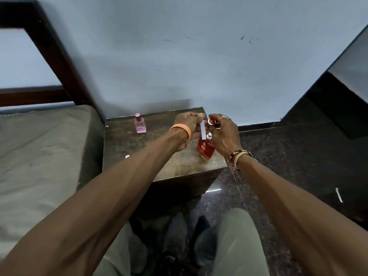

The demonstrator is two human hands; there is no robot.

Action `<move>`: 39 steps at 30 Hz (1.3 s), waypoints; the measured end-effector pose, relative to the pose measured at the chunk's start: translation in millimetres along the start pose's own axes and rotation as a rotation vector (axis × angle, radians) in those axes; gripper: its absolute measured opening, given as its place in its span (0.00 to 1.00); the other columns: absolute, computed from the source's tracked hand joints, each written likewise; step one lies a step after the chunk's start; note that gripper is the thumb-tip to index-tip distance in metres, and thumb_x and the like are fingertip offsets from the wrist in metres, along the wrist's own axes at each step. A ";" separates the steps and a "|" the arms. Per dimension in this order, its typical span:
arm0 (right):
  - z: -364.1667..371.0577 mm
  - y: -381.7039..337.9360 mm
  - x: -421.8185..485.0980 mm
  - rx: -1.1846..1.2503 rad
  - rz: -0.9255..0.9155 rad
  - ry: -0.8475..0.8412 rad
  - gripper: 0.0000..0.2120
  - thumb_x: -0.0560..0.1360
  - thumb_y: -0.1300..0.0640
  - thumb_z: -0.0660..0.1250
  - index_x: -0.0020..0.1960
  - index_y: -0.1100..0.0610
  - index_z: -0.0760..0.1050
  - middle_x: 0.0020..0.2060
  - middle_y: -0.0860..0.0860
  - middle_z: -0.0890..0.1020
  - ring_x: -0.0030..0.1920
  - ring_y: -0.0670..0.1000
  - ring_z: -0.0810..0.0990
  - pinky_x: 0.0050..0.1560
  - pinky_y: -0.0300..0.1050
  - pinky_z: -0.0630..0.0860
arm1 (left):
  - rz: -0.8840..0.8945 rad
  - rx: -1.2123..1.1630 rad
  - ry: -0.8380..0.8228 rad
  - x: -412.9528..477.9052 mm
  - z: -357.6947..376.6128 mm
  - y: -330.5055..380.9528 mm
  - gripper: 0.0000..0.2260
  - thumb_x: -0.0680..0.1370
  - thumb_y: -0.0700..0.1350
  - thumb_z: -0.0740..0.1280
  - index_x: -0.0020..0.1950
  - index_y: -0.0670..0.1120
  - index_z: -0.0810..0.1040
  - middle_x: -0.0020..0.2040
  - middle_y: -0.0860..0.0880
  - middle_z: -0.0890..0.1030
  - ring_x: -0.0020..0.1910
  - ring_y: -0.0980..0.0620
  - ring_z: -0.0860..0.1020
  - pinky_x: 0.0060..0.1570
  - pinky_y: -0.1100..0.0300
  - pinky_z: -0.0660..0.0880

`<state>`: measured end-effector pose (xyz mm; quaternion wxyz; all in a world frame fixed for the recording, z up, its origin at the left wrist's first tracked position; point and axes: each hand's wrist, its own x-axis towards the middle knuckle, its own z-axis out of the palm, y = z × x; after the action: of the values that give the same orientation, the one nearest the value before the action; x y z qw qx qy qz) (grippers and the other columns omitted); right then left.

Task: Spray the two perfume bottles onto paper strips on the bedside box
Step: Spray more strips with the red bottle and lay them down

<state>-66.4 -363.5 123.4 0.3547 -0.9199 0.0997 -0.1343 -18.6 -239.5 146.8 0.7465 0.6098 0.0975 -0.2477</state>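
Observation:
A red perfume bottle stands on the bedside box with its silver sprayer bare. My right hand is just right of it and pinches the red and silver cap above the bottle. A white paper strip hangs down beside the sprayer, pinched at its top by my left hand. At the back left of the box stands a pink perfume bottle, capped and untouched.
A small white scrap lies at the box's left edge. The bed's mattress adjoins the box on the left. Dark speckled floor lies to the right, with a white strip on it. A wall rises behind.

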 end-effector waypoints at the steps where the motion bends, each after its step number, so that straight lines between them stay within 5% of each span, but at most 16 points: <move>1: -2.9 5.0 0.2 0.002 0.010 0.002 0.18 0.76 0.64 0.68 0.65 0.56 0.77 0.58 0.52 0.82 0.58 0.52 0.79 0.59 0.51 0.78 | -0.001 0.008 -0.005 0.6 6.5 -1.4 0.03 0.78 0.38 0.66 0.44 0.42 0.76 0.43 0.40 0.83 0.41 0.43 0.82 0.44 0.50 0.82; 7: -3.7 23.8 -1.9 -0.001 0.028 -0.032 0.19 0.77 0.67 0.65 0.66 0.57 0.76 0.58 0.54 0.81 0.58 0.53 0.79 0.59 0.51 0.78 | -0.015 0.043 0.015 6.8 18.5 -14.5 0.04 0.78 0.38 0.65 0.45 0.41 0.77 0.45 0.38 0.83 0.42 0.42 0.83 0.38 0.53 0.82; 12: 4.2 28.9 -1.3 -0.013 0.018 -0.064 0.19 0.77 0.68 0.66 0.67 0.58 0.75 0.58 0.55 0.81 0.59 0.53 0.78 0.59 0.43 0.75 | -0.024 0.049 0.028 12.0 13.0 -20.8 0.03 0.78 0.37 0.65 0.45 0.41 0.76 0.44 0.38 0.83 0.42 0.41 0.83 0.44 0.50 0.82; 22: 16.6 35.9 -1.9 -0.092 0.026 -0.103 0.20 0.76 0.69 0.67 0.67 0.56 0.76 0.57 0.55 0.80 0.58 0.54 0.78 0.58 0.48 0.78 | -0.056 0.056 0.038 18.0 8.3 -34.5 0.01 0.78 0.38 0.66 0.47 0.40 0.77 0.51 0.35 0.82 0.49 0.38 0.82 0.51 0.46 0.80; 29: 22.1 38.9 -1.1 -0.128 0.014 -0.113 0.21 0.76 0.69 0.67 0.67 0.55 0.75 0.57 0.56 0.80 0.57 0.55 0.78 0.55 0.44 0.75 | -0.051 0.061 0.030 25.6 3.4 -41.4 0.03 0.78 0.38 0.66 0.49 0.39 0.77 0.44 0.40 0.83 0.41 0.44 0.84 0.45 0.50 0.82; 39: 22.0 42.6 -0.7 -0.082 0.022 -0.084 0.17 0.78 0.65 0.65 0.66 0.55 0.76 0.58 0.56 0.80 0.58 0.55 0.78 0.57 0.47 0.75 | -0.063 0.037 0.015 28.8 2.2 -45.6 0.04 0.77 0.37 0.66 0.51 0.38 0.77 0.46 0.40 0.84 0.44 0.43 0.84 0.48 0.49 0.81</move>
<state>-63.8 -380.5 78.7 0.3220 -0.9374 0.1002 -0.0874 -16.5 -254.9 95.1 0.7262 0.6220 0.1176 -0.2682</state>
